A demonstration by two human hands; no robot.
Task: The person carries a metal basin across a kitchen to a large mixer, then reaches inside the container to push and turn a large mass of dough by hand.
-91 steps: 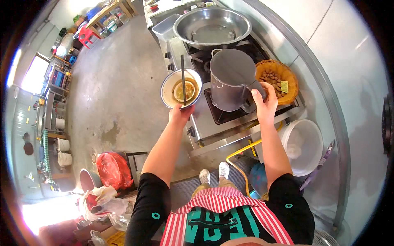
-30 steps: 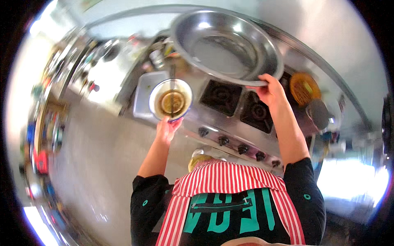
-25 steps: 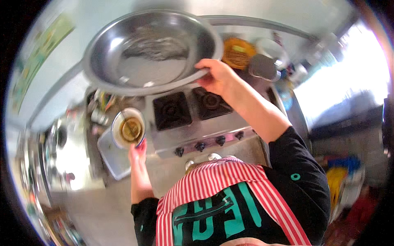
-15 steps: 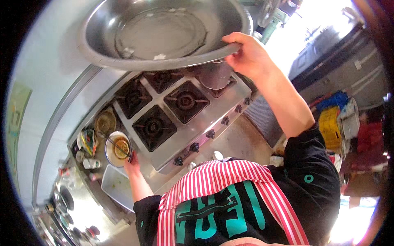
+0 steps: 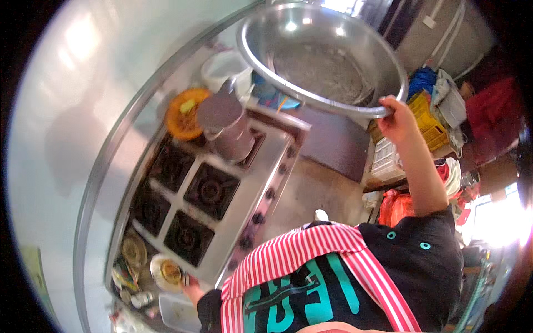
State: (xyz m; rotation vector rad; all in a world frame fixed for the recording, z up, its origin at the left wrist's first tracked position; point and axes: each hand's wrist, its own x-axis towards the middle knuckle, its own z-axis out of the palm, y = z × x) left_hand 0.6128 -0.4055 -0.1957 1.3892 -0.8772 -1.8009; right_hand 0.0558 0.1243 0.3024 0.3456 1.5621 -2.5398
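Observation:
A large, shallow metal basin [image 5: 327,66] hangs tilted past the far end of the stove. My right hand [image 5: 395,119] grips its near right rim, my arm stretched out. Low on the left, my left hand [image 5: 192,290] is closed at the edge of a white bowl [image 5: 165,272] with something brown in it. That hand is small and blurred, partly hidden by my sleeve. The bowl is beside the stove's near left corner, next to a pale rectangular tub [image 5: 179,311].
The gas stove [image 5: 233,213] has several dark burners, and a tall grey pot [image 5: 227,125] stands at its far end. Behind are an orange dish [image 5: 186,115] of food and a white bucket [image 5: 225,69]. A yellow crate [image 5: 427,119] stands to the right.
My view has swung to the right. My right hand has carried the basin from above the stove to beyond its far end. My left hand stays by the bowl.

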